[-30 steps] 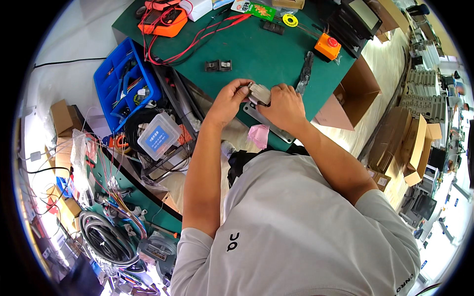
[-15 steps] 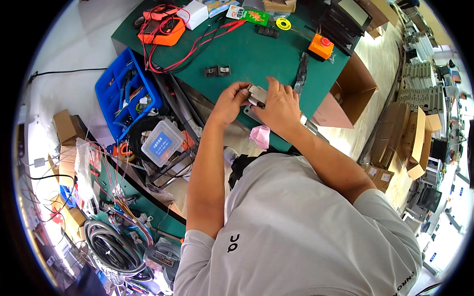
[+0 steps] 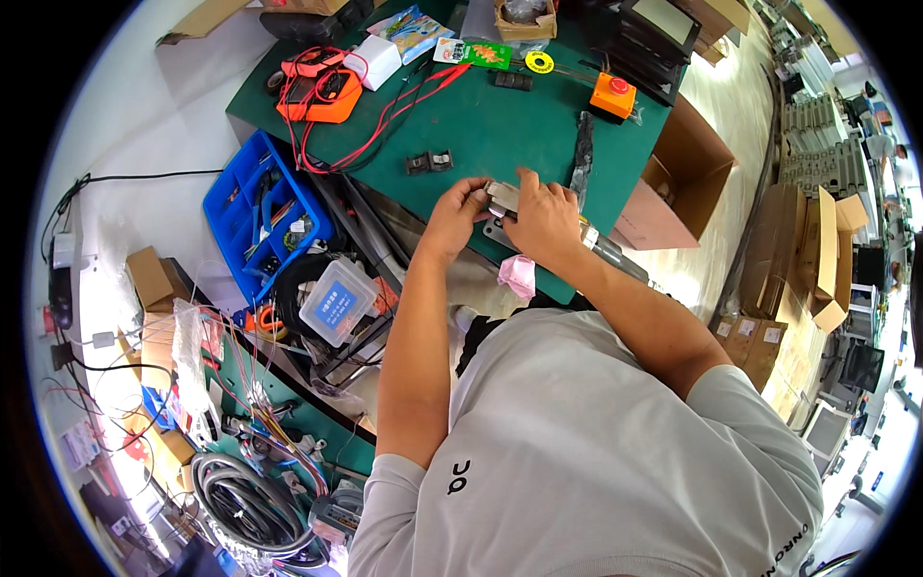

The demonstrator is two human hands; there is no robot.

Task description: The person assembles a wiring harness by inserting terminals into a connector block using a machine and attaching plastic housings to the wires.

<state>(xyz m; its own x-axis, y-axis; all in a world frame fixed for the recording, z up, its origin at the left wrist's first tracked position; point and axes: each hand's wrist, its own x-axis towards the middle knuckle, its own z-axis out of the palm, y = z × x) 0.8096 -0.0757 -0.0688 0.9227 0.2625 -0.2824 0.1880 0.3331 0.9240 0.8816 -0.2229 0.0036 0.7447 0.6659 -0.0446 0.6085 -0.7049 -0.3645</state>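
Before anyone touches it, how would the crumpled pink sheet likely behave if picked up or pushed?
The pink sheet would probably feel light and floppy, as it looks thin and creased. Its uneven shape suggests sliding rather than rolling. It might drop, being near the edge of the green table.

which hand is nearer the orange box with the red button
Right. In the picture, the right hand is below and left of the orange box; the left hand is also below it, but farther off to the left.

The part (image 3: 504,197) looks like dull metal, the table (image 3: 500,125) matt, the bin (image 3: 310,204) smooth plastic, the carton (image 3: 710,159) matt cardboard.
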